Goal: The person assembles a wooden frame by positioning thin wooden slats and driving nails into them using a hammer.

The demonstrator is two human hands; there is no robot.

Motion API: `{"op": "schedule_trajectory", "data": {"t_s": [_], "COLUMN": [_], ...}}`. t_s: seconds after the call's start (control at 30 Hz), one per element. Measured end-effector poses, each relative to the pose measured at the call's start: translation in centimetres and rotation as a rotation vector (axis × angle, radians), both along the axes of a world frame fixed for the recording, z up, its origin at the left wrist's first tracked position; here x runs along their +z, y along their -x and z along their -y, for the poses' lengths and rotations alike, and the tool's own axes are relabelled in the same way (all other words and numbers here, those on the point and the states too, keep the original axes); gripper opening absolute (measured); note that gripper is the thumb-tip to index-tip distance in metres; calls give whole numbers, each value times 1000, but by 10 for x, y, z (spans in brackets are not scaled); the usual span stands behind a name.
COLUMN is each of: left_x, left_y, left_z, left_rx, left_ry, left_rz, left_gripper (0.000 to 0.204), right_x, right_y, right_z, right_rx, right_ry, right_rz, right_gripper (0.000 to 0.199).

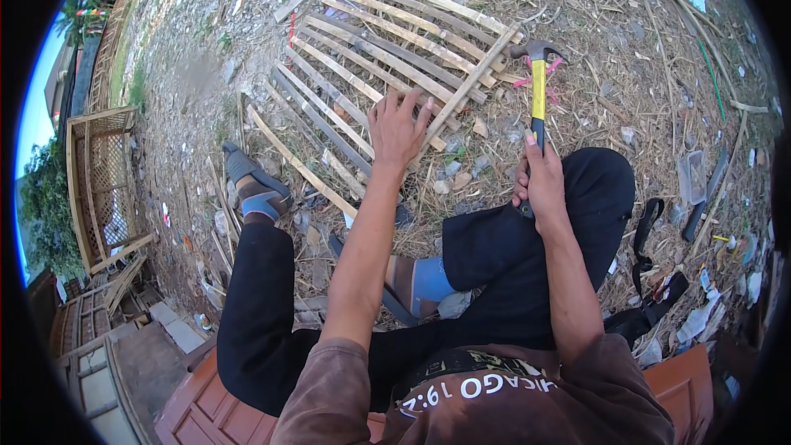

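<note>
Several narrow wooden slats (362, 49) lie side by side on the ground in front of me, with gaps between them. A wooden crosspiece (474, 82) runs across their right ends. My left hand (398, 133) reaches down to one slat near the crosspiece. Its fingers are bent over the slat with the thumb on the right; the fingertips are partly hidden. My right hand (541, 185) is wrapped round the lower handle of a claw hammer (539, 91). The hammer has a yellow and black handle and stands head up, its metal head just right of the crosspiece.
Loose slats (305, 166) lie left of the row. Pink ribbon (554, 74) is by the hammer head. Rubble and dry straw cover the ground. A black strap (647, 239) and a clear plastic tub (692, 177) lie right of my bent knee. A wooden lattice frame (103, 181) stands far left.
</note>
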State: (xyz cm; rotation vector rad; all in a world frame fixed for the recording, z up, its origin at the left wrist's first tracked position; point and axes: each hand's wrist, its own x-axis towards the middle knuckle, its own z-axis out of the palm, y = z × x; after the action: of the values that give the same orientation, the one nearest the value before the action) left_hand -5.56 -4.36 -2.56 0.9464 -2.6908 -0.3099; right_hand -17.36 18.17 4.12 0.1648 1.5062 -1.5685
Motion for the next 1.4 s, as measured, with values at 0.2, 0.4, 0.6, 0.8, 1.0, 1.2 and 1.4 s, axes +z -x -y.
{"op": "schedule_trajectory", "data": {"t_s": [0.2,0.4,0.6,0.8,1.0,1.2,1.4], "left_x": [-3,-8,-9,-21,-28,-27,-51], "left_y": [-6,-45,-126,-182,-186,-195,-199], "left_z": [2,18,50,65,79,78,75], "left_rx": [28,401,1099,1093,1213,1037,973], "left_ry": [-20,96,-18,-251,-421,-604,-520], "left_rz": [-17,-95,-100,-266,-372,-213,-423], "left_gripper": [39,49,74,76,69,63,70], "right_x": [1,3,3,-6,-10,-10,-22], "right_y": [-1,-2,-5,-5,-4,-7,-9], "right_z": [2,2,2,0,-3,-2,5], "right_rx": [16,9,-5,-98,-72,-32,-20], "right_ry": [-8,-10,0,17,39,-23,-129], "right_rz": [-14,-8,-62,-127,-100,-177,-401], "right_gripper": [32,32,25,20,19,17,15]}}
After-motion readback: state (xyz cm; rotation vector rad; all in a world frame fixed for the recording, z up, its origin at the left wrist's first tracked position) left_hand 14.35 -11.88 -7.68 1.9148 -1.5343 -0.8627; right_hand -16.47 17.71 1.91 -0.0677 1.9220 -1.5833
